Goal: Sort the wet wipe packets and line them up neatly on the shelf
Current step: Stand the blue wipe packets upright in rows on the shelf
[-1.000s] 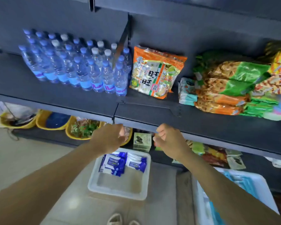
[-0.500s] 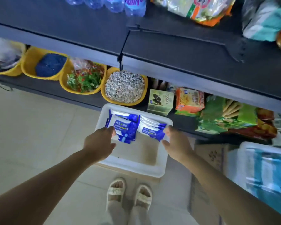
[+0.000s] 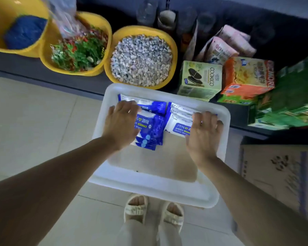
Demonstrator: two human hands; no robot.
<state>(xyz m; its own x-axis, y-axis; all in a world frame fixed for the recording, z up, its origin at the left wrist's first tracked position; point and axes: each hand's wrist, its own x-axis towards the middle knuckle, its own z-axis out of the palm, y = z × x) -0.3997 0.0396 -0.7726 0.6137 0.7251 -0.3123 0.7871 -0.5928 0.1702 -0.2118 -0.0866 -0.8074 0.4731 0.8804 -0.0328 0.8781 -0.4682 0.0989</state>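
Inside the white tray (image 3: pixel 160 190), at its far end, two stacks of wipe packets (image 3: pixel 149 125) are being covered by the left hand (image 3: pixel 122 125) and right hand (image 3: pixel 203 132), fingers loosely curled; whether anything is actually being gripped cannot be told. Slippery stacked packets are likely to be spilled if lifted together.

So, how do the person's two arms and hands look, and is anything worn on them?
Both forearms are bare: no sleeves show anywhere in the frame. The left hand and the right hand wear no gloves, and I see no rings, watch or bracelet on either. The fingernails look short and unpainted, though the picture is slightly blurred.
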